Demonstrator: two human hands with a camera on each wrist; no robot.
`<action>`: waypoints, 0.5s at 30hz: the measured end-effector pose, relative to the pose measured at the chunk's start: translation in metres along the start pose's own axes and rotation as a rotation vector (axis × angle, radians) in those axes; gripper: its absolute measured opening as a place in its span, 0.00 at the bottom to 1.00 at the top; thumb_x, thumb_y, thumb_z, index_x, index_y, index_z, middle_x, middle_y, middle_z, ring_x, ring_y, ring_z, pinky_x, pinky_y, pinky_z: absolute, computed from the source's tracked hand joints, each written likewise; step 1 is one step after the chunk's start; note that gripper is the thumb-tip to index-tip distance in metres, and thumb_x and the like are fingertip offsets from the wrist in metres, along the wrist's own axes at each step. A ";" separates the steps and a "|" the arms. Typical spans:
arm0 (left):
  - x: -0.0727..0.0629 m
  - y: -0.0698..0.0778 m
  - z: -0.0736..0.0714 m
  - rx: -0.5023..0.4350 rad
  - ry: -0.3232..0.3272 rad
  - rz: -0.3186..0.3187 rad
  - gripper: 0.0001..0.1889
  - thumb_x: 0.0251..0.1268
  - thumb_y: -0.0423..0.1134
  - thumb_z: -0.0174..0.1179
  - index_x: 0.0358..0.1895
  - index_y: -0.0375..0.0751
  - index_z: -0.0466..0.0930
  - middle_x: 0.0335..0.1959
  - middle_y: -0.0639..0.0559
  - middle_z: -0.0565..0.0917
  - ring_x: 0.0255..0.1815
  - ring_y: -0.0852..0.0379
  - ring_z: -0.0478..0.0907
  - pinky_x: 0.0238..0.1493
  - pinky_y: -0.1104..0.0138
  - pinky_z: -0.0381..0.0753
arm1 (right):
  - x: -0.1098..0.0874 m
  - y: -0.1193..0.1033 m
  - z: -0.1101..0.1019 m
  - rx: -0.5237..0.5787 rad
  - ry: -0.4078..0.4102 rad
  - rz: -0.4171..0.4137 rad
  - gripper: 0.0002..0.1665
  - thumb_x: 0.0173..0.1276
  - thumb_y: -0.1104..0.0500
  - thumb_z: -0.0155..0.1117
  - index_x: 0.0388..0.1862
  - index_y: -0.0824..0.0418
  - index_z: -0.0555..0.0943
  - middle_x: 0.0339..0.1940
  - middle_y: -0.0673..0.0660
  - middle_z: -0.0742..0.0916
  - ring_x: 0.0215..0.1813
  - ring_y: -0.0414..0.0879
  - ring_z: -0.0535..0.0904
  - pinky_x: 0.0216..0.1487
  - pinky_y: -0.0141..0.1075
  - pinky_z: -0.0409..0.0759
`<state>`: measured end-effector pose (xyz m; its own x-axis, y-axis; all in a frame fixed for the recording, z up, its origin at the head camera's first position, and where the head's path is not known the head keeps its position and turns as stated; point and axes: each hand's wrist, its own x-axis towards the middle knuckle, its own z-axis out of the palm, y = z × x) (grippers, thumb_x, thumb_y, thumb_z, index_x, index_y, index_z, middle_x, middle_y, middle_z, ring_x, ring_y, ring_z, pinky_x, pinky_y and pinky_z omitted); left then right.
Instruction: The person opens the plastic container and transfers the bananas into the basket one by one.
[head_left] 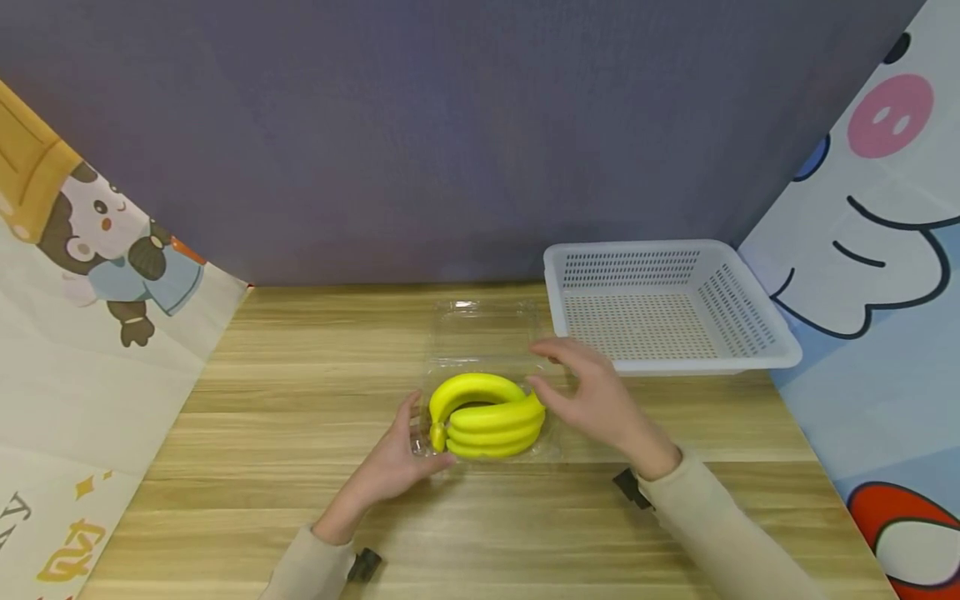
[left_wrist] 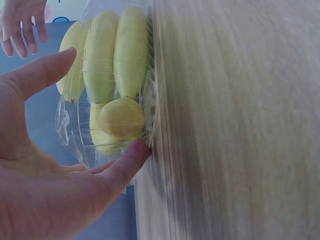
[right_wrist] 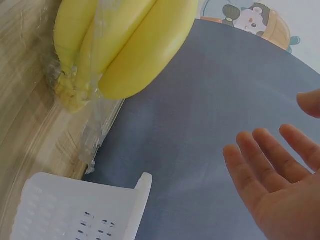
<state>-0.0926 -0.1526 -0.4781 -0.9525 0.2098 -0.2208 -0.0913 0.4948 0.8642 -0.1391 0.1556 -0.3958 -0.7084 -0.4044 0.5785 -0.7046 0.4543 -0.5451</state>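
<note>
A bunch of yellow bananas [head_left: 495, 425] lies in a clear plastic clamshell box [head_left: 551, 450], its stem end [right_wrist: 70, 95] toward the right. The box's transparent lid [head_left: 487, 329] is folded back, away from the person. My left hand [head_left: 390, 458] is spread around the near left corner of the box. In the left wrist view its fingertips [left_wrist: 135, 152] touch the end wall low down by the table, while the thumb [left_wrist: 52, 70] stands out in front of the bananas. My right hand [head_left: 596, 400] hovers at the right end of the box, fingers apart and nothing between them.
A white perforated plastic basket [head_left: 780, 354] stands behind and to the right of the box, near the right forearm. The wood-grain table [head_left: 270, 467] meets a dark grey panel [head_left: 375, 142] at the back. Printed cartoon panels [head_left: 862, 250] flank both sides.
</note>
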 end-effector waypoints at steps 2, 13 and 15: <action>0.000 0.000 0.000 0.001 0.003 -0.002 0.64 0.51 0.53 0.79 0.83 0.45 0.40 0.79 0.35 0.56 0.70 0.34 0.69 0.65 0.40 0.73 | -0.001 -0.003 0.001 -0.014 -0.013 0.012 0.25 0.62 0.61 0.75 0.58 0.65 0.82 0.57 0.60 0.86 0.59 0.55 0.82 0.62 0.50 0.80; 0.003 0.000 0.001 0.024 0.002 -0.003 0.64 0.51 0.53 0.78 0.83 0.43 0.40 0.79 0.34 0.57 0.69 0.35 0.70 0.64 0.40 0.74 | -0.007 -0.007 0.010 -0.074 -0.032 -0.004 0.25 0.62 0.58 0.74 0.57 0.63 0.83 0.58 0.58 0.86 0.61 0.56 0.81 0.64 0.51 0.78; 0.003 0.000 0.001 0.028 0.001 -0.006 0.64 0.51 0.53 0.78 0.83 0.44 0.40 0.79 0.34 0.58 0.69 0.36 0.70 0.64 0.40 0.75 | -0.008 -0.006 0.011 -0.091 -0.033 -0.027 0.24 0.62 0.58 0.74 0.57 0.64 0.83 0.57 0.58 0.86 0.60 0.55 0.81 0.63 0.50 0.80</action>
<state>-0.0953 -0.1513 -0.4792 -0.9523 0.2059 -0.2255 -0.0890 0.5191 0.8501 -0.1296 0.1470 -0.4037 -0.6910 -0.4428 0.5714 -0.7180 0.5123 -0.4712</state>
